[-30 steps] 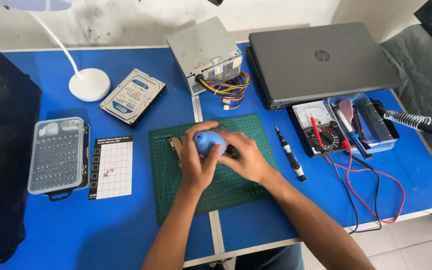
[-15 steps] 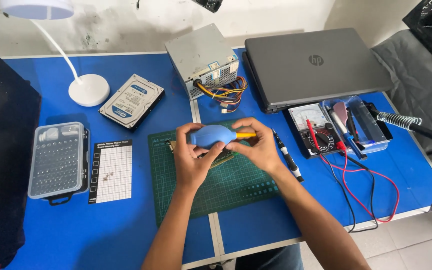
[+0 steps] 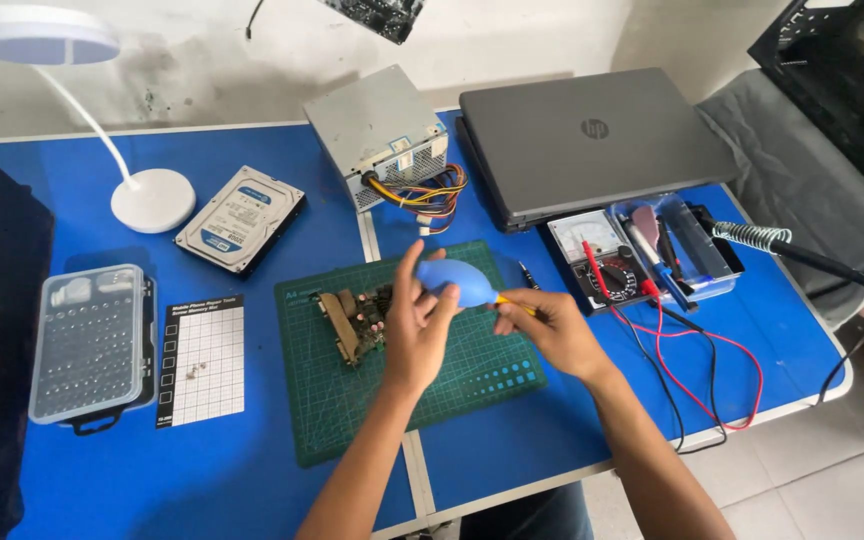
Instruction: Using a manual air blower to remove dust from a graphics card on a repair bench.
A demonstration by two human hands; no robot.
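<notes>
Above the green cutting mat (image 3: 422,375) the two hands hold a blue rubber air blower (image 3: 455,281) between them. The left hand (image 3: 419,322) is closed loosely around the bulb from the near side, thumb raised along its left edge, while the right hand (image 3: 549,328) pinches the blower's yellow nozzle (image 3: 505,299) at the bulb's right end. The blower hangs in the air over the mat's upper middle, clear of the surface and just right of a small circuit board (image 3: 354,318) — brownish, with upright parts — that lies on the mat's upper left. Left of the mat on the blue counter (image 3: 252,470) sits a white grid sheet (image 3: 201,357) carrying a few tiny screws, and beyond it a clear case of screwdriver bits (image 3: 90,343). Behind the mat lie a hard drive (image 3: 240,217), a grey power supply (image 3: 377,131) with coloured wires and a closed grey laptop (image 3: 592,140). Right of the mat rests a multimeter (image 3: 600,258) with red and black leads, and just off the mat's upper right corner a dark screwdriver (image 3: 527,274) — mostly hidden by the right hand.
</notes>
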